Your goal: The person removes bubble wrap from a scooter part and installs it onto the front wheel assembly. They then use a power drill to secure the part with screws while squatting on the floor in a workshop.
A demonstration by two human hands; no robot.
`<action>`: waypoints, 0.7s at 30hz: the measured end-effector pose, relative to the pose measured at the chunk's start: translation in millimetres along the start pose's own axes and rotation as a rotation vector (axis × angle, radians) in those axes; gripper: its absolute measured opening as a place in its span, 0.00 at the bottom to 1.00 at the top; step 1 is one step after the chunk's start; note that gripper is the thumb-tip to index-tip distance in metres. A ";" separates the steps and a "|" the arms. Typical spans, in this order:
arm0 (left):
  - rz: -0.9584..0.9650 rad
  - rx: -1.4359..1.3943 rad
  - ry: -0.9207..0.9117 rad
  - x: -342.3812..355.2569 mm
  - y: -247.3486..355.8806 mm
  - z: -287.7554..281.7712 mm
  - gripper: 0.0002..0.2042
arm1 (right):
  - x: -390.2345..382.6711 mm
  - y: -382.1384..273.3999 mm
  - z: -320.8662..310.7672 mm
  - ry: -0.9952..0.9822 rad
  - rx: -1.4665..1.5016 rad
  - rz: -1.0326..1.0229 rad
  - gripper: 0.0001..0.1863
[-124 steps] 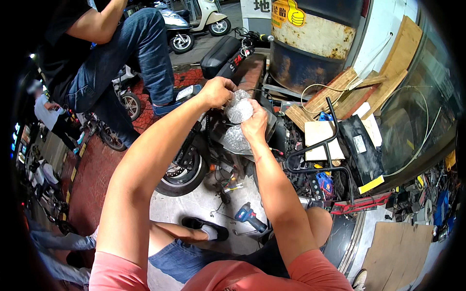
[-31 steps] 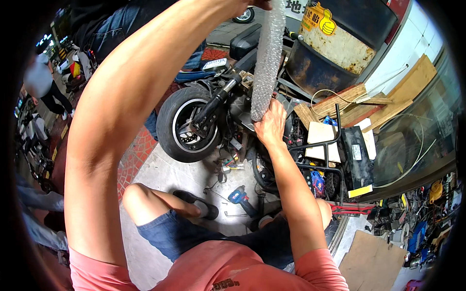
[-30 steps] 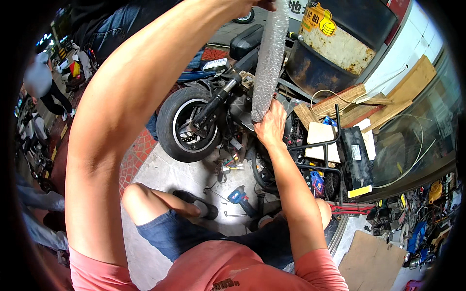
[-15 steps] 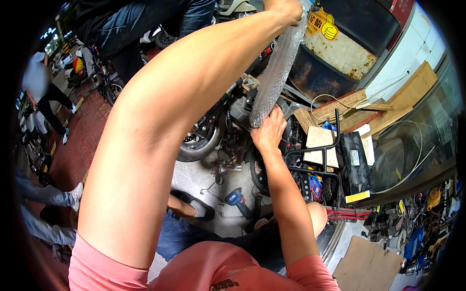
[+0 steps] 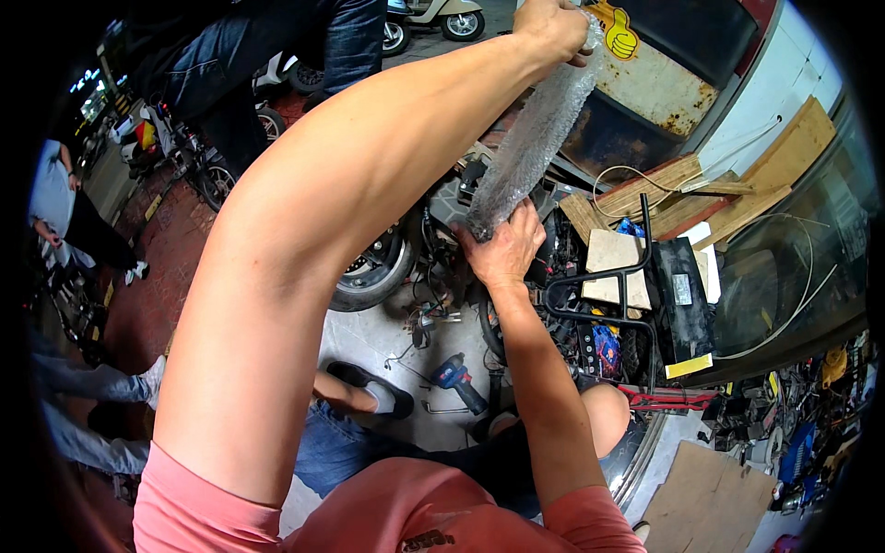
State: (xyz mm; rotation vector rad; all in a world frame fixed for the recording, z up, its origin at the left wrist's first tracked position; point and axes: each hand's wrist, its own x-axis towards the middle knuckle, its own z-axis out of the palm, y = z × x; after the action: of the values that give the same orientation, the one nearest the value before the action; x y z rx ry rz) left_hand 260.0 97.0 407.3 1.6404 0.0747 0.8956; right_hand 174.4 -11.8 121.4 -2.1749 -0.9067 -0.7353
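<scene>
A long strip of clear bubble wrap (image 5: 539, 134) is stretched on a slant between my two hands. At the top, my left hand (image 5: 553, 29) grips its upper end, the arm raised high and bent. My right hand (image 5: 505, 247) closes around the lower end, which is bunched and looks darker; whether anything is wrapped inside cannot be made out. Just beyond my right hand are dark motorcycle or scooter parts, and a wheel (image 5: 378, 275) shows under my left arm.
A blue and black cordless power tool (image 5: 454, 378) lies on the grey floor. To the right stand a black metal frame (image 5: 619, 276), wooden boards (image 5: 682, 198) and a black box (image 5: 687, 304). Other people in jeans (image 5: 355, 41) stand at the left and far side.
My left hand has shifted slightly right and down with the upper end of the bubble wrap. My right hand has moved slightly left, still gripping the lower end.
</scene>
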 end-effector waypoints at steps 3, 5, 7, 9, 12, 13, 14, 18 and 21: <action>-0.026 -0.150 -0.077 -4.4 10.0 -0.2 0.11 | -1.5 3.5 5.6 0.056 0.067 0.011 0.46; -0.069 -0.306 -0.113 -11.1 16.9 -1.5 0.10 | -1.5 3.4 9.2 0.075 0.039 0.098 0.49; -0.145 -0.276 -0.239 -19.4 27.1 -3.6 0.07 | -0.9 2.6 11.2 0.103 0.020 0.131 0.52; -0.090 -0.185 -0.300 -41.9 34.0 0.1 0.11 | -0.3 2.0 12.4 0.109 0.017 0.135 0.54; -0.195 -0.156 -0.700 -77.0 48.7 1.5 0.11 | 0.9 5.3 13.8 0.055 0.020 0.130 0.54; -0.192 -0.184 -0.861 -90.0 50.5 2.2 0.11 | 2.5 6.4 16.9 0.081 0.007 0.135 0.53; -0.223 -0.196 -1.030 -101.3 51.1 4.6 0.12 | 3.2 9.1 18.2 0.060 -0.045 0.131 0.50; 0.550 0.031 -0.727 -146.0 16.1 -14.2 0.16 | 6.4 15.2 24.6 -0.011 0.084 -0.020 0.30; -0.079 -0.536 0.122 -207.3 -50.3 -61.9 0.11 | 10.3 14.9 22.0 0.143 0.067 -0.013 0.33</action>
State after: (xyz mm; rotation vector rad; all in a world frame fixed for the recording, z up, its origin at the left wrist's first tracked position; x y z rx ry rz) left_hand 99.4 57.9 259.0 1.0779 -0.0174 0.8637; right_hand 197.2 0.6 109.5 -2.0317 -0.8596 -0.8434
